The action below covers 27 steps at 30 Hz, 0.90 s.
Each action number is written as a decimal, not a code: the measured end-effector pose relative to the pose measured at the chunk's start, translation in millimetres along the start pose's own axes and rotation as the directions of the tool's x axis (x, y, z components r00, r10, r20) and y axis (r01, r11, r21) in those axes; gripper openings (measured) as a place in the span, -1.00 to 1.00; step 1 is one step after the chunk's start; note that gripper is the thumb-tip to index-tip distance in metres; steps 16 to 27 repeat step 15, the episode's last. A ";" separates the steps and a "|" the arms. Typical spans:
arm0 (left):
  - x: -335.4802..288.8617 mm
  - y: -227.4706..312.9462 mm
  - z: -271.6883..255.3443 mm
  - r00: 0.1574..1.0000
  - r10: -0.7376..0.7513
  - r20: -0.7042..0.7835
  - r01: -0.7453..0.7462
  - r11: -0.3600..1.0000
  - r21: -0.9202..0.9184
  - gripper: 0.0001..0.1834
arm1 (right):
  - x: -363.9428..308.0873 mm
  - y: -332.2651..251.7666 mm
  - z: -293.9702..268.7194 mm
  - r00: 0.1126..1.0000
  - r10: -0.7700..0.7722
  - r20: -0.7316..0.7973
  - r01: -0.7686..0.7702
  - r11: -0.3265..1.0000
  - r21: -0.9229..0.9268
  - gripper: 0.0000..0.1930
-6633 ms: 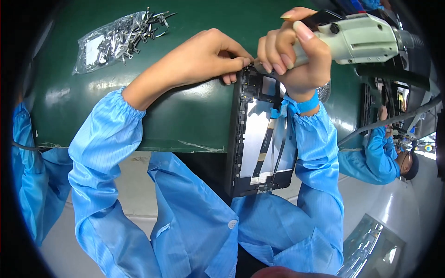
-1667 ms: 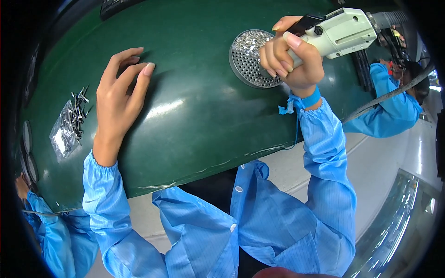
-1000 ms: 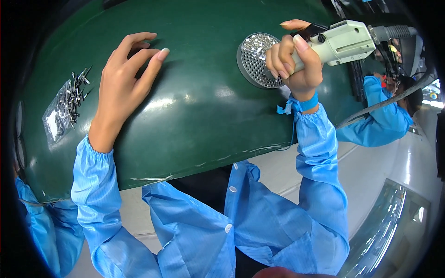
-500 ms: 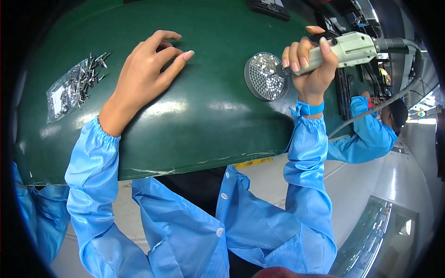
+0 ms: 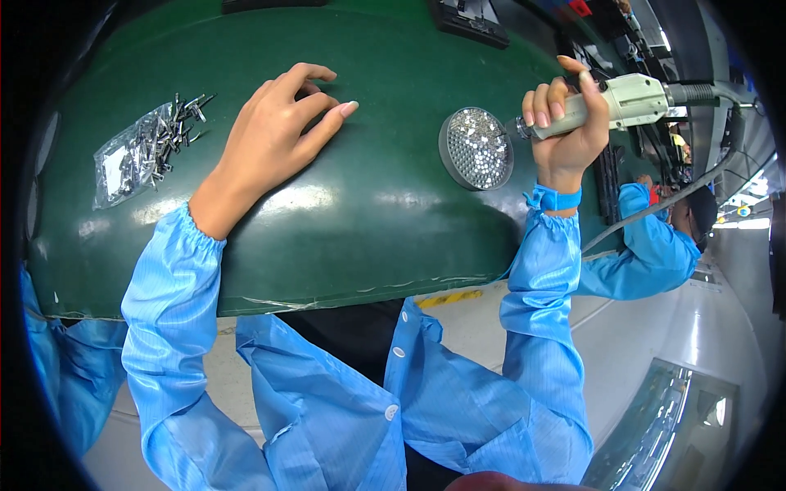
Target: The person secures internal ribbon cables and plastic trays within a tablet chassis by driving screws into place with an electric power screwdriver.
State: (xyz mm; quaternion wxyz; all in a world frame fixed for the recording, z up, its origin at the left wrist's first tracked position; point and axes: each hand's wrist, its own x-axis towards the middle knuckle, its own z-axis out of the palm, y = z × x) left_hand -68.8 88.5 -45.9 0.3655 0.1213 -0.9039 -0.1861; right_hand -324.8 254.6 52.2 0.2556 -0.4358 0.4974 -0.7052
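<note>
My right hand (image 5: 566,123) is wrapped around a pale grey electric screwdriver (image 5: 634,100), held above the table with its cable leading off to the right. The driver's tip points left, close to the right rim of a round dish (image 5: 446,155) holding many small shiny screws (image 5: 483,146). My left hand (image 5: 282,123) lies palm down at the left of the green table, thumb and fingers apart and loosely bent, with nothing in it. To its left, small dark metal parts (image 5: 173,135) spill from a clear plastic bag (image 5: 123,168).
The green table (image 5: 360,237) ends at a worn front edge before me. Black trays (image 5: 471,20) stand at the back. A grey cable (image 5: 655,196) hangs on the right, near a co-worker's blue sleeve (image 5: 643,245). More blue clothing (image 5: 82,368) shows at the far left.
The right hand has moved a little rightward with the screwdriver, its tip now farther off the dish of screws. The whole view has shifted slightly; the left hand keeps its pose.
</note>
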 end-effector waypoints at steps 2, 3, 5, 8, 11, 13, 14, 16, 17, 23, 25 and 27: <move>-0.6 -0.9 0.1 1.000 -0.004 0.004 0.004 1.000 -0.008 -0.76 | 2.8 1.7 4.4 0.996 0.000 -0.092 -0.006 0.998 -0.064 -0.57; -0.4 -0.4 -0.2 1.000 -0.006 0.001 0.006 1.000 -0.008 -0.76 | 4.4 1.5 2.4 0.996 0.000 -0.089 -0.006 0.998 -0.066 -0.57; 1.1 1.1 -0.7 1.000 -0.004 0.002 0.004 1.000 -0.006 -0.75 | 9.4 0.5 -6.2 0.998 0.042 -0.049 -0.050 0.984 -0.168 -0.49; 4.0 0.0 1.9 1.000 0.004 0.000 -0.004 1.000 -0.014 -0.75 | 14.2 7.8 -22.0 0.985 -0.010 0.174 -0.040 0.958 0.283 -0.46; 8.2 -2.5 7.1 0.997 0.017 -0.074 -0.018 1.000 -0.009 -0.75 | 16.6 10.7 -17.8 0.964 -0.111 0.243 0.060 0.976 0.207 -0.28; 11.1 -5.1 10.4 0.998 0.016 -0.068 -0.017 1.000 -0.013 -0.75 | 20.7 15.7 -23.8 0.954 -0.144 0.263 0.107 0.982 0.154 -0.24; 12.6 -6.4 11.6 0.998 0.012 -0.059 -0.013 1.000 -0.018 -0.75 | 20.8 15.6 -26.7 0.974 -0.091 0.209 0.096 0.995 -0.011 -0.20; 11.8 -7.5 11.7 0.999 0.011 -0.051 -0.011 1.000 -0.002 -0.76 | 16.9 14.0 -26.4 0.989 -0.043 0.144 0.068 0.983 -0.173 -0.17; 11.8 -7.5 11.7 0.999 0.011 -0.051 -0.011 1.000 -0.002 -0.76 | 16.9 14.0 -26.4 0.989 -0.043 0.144 0.068 0.983 -0.173 -0.17; 11.8 -7.5 11.7 0.999 0.011 -0.051 -0.011 1.000 -0.002 -0.76 | 16.9 14.0 -26.4 0.989 -0.043 0.144 0.068 0.983 -0.173 -0.17; 11.8 -7.5 11.7 0.999 0.011 -0.051 -0.011 1.000 -0.002 -0.76 | 16.9 14.0 -26.4 0.989 -0.043 0.144 0.068 0.983 -0.173 -0.17; 11.8 -7.5 11.7 0.999 0.011 -0.051 -0.011 1.000 -0.002 -0.76 | 16.9 14.0 -26.4 0.989 -0.043 0.144 0.068 0.983 -0.173 -0.17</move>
